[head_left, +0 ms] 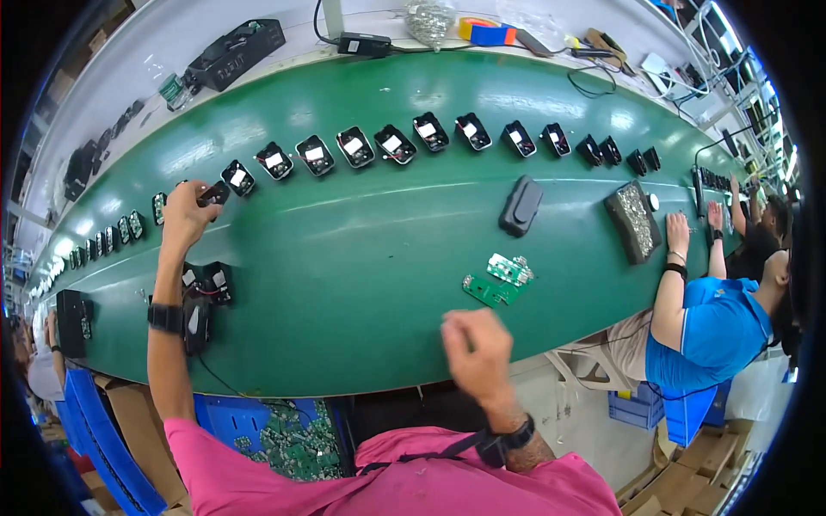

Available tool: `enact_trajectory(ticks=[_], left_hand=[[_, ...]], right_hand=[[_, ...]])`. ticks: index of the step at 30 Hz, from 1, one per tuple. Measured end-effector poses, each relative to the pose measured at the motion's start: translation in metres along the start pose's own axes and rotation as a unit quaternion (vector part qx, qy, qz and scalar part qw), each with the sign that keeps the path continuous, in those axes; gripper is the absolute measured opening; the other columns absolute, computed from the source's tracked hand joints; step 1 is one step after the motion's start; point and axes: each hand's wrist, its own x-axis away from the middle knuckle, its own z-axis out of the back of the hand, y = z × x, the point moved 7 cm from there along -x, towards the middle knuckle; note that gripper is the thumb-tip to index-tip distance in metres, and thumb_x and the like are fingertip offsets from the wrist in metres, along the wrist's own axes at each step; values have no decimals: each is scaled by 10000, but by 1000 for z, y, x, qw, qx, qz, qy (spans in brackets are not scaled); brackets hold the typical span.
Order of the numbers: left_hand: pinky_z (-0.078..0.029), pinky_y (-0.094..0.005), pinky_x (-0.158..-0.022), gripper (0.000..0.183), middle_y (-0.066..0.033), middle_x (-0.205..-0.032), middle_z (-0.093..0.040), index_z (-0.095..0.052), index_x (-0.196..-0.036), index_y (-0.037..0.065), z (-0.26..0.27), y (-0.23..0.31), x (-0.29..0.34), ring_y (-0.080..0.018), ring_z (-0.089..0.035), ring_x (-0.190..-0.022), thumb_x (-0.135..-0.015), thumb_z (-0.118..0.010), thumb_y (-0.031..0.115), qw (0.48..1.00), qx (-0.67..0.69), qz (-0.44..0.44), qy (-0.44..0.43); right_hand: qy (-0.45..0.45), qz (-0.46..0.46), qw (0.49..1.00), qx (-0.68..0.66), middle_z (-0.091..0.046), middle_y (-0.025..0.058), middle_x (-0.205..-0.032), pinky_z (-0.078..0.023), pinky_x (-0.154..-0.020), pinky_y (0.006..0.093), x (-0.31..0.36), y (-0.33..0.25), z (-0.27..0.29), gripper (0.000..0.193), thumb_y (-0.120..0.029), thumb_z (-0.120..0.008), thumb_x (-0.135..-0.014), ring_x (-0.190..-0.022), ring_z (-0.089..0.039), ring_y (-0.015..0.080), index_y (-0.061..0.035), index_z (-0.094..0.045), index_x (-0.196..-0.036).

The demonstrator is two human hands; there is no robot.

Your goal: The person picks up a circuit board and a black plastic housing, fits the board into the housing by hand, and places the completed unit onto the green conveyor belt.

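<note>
My left hand (183, 213) reaches far out on the left, its fingers closed on a small black plastic housing (214, 194) beside the row of housings. The row continues to the right with open black housings (316, 155) that show white blocks and thin wires inside. My right hand (478, 351) hovers over the near edge of the green bench (344, 258), fingers curled in, with nothing visible in them. Just beyond it lie green circuit boards (497, 291). A closed dark case (521, 206) sits farther out. More black housings (218, 284) stand beside my left forearm.
A blue bin (225, 414) of circuit boards is below the bench edge. A dark box (632, 222) stands at right, near a co-worker in a blue shirt (710, 331). Tape rolls (487, 33) and a black power adapter (365, 45) lie on the back shelf.
</note>
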Motion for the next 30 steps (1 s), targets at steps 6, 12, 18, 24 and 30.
enact_trajectory(ticks=[6,12,18,24,30], left_hand=[[-454,-417,-968,513,-127,-1116,-582,-639,-1175,66,-8,226,141,-349,-544,-1094,-671,-730,28,907,112,-378,-150],[-416,-401,-899,391,-46,-1209,-577,-657,-1171,146,-59,281,211,-257,-528,-1146,-789,-647,60,873,11,-468,-141],[-436,-392,-895,409,-96,-1263,-589,-647,-1242,112,-23,272,241,-281,-555,-1127,-833,-647,106,915,-24,-402,14],[-521,-314,-740,339,-143,-1023,-647,-650,-1170,-15,-47,274,311,-225,-637,-813,-953,-649,246,854,517,-47,-38],[-534,-343,-613,218,-163,-849,-656,-631,-1002,-61,-74,259,320,-244,-663,-685,-1005,-548,140,803,562,30,-197]], right_hand=[[30,-117,974,193,-571,141,-1002,-471,-841,376,-19,85,66,234,-87,-726,-828,-929,-572,295,-21,-659,-1043],[-5,-75,976,206,-549,156,-1083,-420,-948,413,-22,85,53,315,-99,-755,-800,-1007,-532,344,-33,-654,-1091],[37,-227,967,-110,-645,44,-892,-469,-634,236,1,108,80,307,-24,-732,-853,-741,-589,97,37,-594,-1120],[-97,-259,875,-397,-667,34,-949,-502,-728,215,58,-4,13,312,65,-743,-807,-822,-628,89,-10,-609,-1079],[-192,-10,981,-19,-639,110,-1081,-468,-692,256,46,-25,21,329,-46,-760,-819,-897,-610,162,-28,-683,-1139]])
